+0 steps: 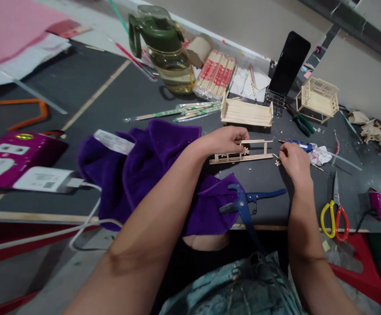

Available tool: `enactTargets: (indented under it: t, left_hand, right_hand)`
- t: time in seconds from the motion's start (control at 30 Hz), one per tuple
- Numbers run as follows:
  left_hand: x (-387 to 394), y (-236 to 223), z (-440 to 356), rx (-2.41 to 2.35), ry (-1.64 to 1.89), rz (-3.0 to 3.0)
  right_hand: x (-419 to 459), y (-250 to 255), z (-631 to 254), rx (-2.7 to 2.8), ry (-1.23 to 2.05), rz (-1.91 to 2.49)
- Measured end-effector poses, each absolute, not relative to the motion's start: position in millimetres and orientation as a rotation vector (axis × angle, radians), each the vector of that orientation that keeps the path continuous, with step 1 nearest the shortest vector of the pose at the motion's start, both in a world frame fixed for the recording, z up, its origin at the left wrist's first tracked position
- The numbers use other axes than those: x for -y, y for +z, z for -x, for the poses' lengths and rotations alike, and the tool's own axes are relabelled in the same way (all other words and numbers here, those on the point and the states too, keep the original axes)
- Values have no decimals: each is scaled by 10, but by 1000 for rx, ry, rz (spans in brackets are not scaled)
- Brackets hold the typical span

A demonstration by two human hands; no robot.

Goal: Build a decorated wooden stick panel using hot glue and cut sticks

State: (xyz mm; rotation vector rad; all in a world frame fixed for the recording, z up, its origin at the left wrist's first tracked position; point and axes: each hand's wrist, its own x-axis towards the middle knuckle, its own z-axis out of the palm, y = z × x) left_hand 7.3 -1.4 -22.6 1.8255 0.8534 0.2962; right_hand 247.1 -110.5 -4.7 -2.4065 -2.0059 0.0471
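Note:
My left hand (228, 139) is closed on a small frame of thin wooden sticks (259, 156), which lies on the dark table with tiny flower-shaped pieces inside it. Just right of that frame, my right hand (294, 161) is pinched, and a short wooden stick (276, 156) shows at its fingertips. A little wooden flower (277, 163) lies beneath those fingers. Behind the left hand stands a miniature slatted wooden bench (247, 113). A blue pen-like tool (300, 145) and a crumpled tissue (320, 155) lie behind the right hand.
A purple cloth (164, 153) lies under my left forearm, with a blue cutter (242, 203) on its edge. Scissors (335, 210) lie at the front right. Behind are a jug (167, 57), chopstick bundles (215, 74), a phone (289, 63), green-handled pliers (304, 124) and another wooden miniature (318, 100).

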Motion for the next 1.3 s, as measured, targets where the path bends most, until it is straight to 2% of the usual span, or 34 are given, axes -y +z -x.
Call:
enactTargets:
  t: [0.23,0.53,0.93,1.3]
  left_hand:
    - [20,-215,-60,-826,318,-1853]
    - [15,-229,-68,-846,326,-1879]
    - [26,-208,-70,-806,318,-1891]
    - [22,-175,-29,-783,313,-1937]
  right_hand:
    - [1121,-23,-2477,1970,77,2418]
    - [1084,-38,-2154,2158,277,1938]
    - [1011,-12,-1798,2368,282,2126]
    - [1003,-84,-1817,2256,308,2154]
